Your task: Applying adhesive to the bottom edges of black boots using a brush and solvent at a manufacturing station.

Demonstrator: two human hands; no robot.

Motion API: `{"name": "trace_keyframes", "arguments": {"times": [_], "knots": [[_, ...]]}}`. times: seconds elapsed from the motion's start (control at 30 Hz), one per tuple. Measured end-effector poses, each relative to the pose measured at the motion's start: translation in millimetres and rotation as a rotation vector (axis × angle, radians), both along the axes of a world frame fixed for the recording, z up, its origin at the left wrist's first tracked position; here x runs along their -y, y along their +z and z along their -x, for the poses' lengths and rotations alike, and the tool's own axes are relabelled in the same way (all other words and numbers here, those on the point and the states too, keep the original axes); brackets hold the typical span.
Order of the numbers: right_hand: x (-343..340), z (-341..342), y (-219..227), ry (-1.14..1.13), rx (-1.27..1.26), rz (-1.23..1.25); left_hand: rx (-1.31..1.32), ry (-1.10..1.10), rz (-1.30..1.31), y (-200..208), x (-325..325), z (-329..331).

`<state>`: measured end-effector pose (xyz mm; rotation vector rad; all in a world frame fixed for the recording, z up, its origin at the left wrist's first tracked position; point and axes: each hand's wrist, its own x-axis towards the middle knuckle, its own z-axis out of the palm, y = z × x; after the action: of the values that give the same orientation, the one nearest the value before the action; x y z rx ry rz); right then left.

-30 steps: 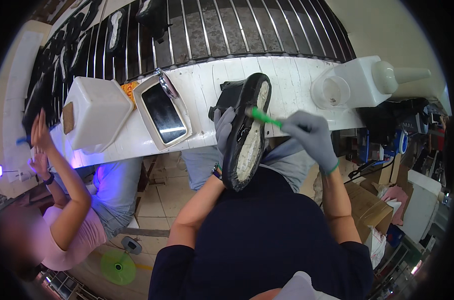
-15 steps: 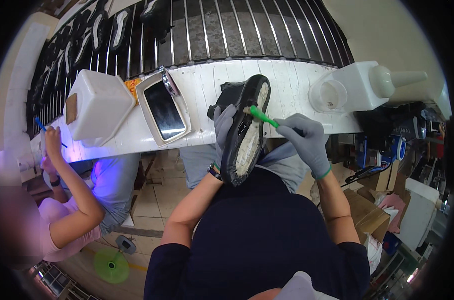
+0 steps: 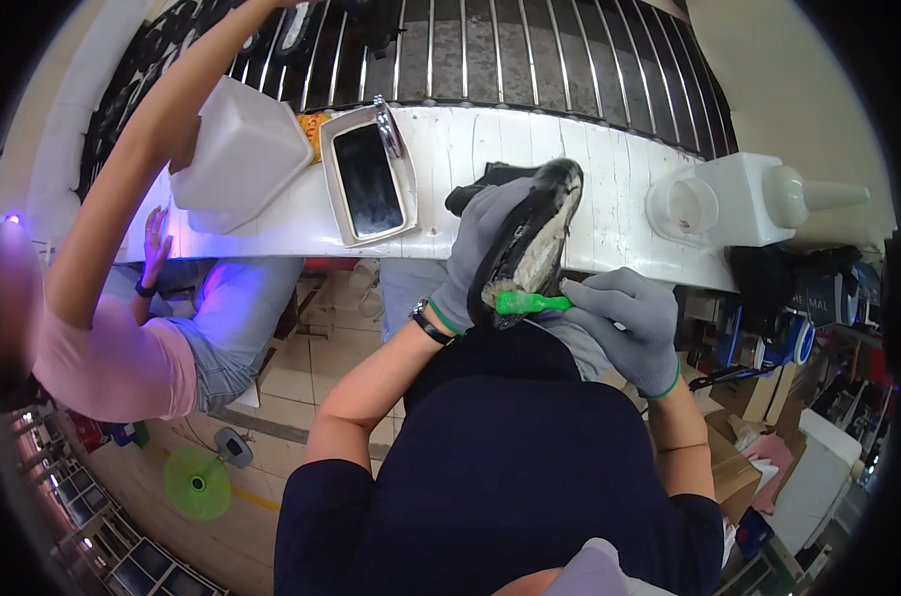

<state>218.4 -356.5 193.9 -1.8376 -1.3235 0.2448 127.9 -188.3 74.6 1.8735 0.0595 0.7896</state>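
Now, nearest: right grip [image 3: 627,323], grey glove, fingers clamped on the handle of a green brush [image 3: 530,302]. Left grip [image 3: 480,238], same glove, wrapped round the upper of a black shoe [image 3: 545,253], pale underside turned toward the brush. Shoe is held tilted between the two grips, over the lap at the worktop's near edge, one end higher and showing against the white surface.

Changes vs half a second ago: brush head was partway up the side of the underside, now it's at the lower end. Exact contact hard to tell. Shoe is turned more, left grip reaches further over it. Whole view has swung, so worktop items sit further right.

Worktop [image 3: 609,233]: white, scored with thin dark lines. To the left, cream tray [image 3: 344,214] with dark glossy face and metal piece on its rim, then yellow packet [image 3: 314,129], big white container [image 3: 242,144]. To the right, clear cup [image 3: 689,206] just beside white nozzle bottle [image 3: 743,199].

Left, co-worker in pink top [image 3: 118,368]: one arm now stretched across toward the rack; both hands were low before.

Further: metal-bar rack [image 3: 463,50] behind worktop, dark shoes at its left. Around: tiled floor [image 3: 301,382], green fan [image 3: 197,484], cardboard box [image 3: 728,467], pale wall [image 3: 778,70].
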Motion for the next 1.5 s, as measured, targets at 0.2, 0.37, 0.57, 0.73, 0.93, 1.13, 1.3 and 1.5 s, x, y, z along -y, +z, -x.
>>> {"name": "trace_keyframes", "arguments": {"times": [0.2,0.37,0.57,0.73,0.93,1.13,1.3,1.5], "knots": [[-6.1,-18.6,25.4,0.034,0.257,-0.091,-0.219,-0.291,0.17,56.0,-19.8,7.9],[-22.2,-50.0,38.4,0.015,0.428,-0.139,-0.394,-0.653,0.255,77.7,-61.8,-20.7],[-46.9,-97.4,58.9,-0.021,0.655,-0.143,-0.505,-0.958,0.141,76.0,-105.9,-83.5],[-62.1,-117.4,63.6,0.002,0.713,-0.015,-0.711,-1.054,0.241,58.8,-131.8,-114.6],[-56.4,-131.5,56.9,0.239,0.336,0.24,-0.54,-1.059,0.22,36.5,-145.9,-127.4],[-49.3,-149.3,13.8,-0.041,0.043,0.078,-0.702,-0.91,0.444,29.9,-142.6,-110.7],[12.2,-127.4,-35.1,-0.064,-0.277,0.154,-0.444,-0.399,0.574,10.8,-112.6,-78.2],[101.2,-117.1,-65.4,-0.96,0.067,0.363,-0.343,-0.194,1.343,-15.0,-67.2,-50.2]]}}
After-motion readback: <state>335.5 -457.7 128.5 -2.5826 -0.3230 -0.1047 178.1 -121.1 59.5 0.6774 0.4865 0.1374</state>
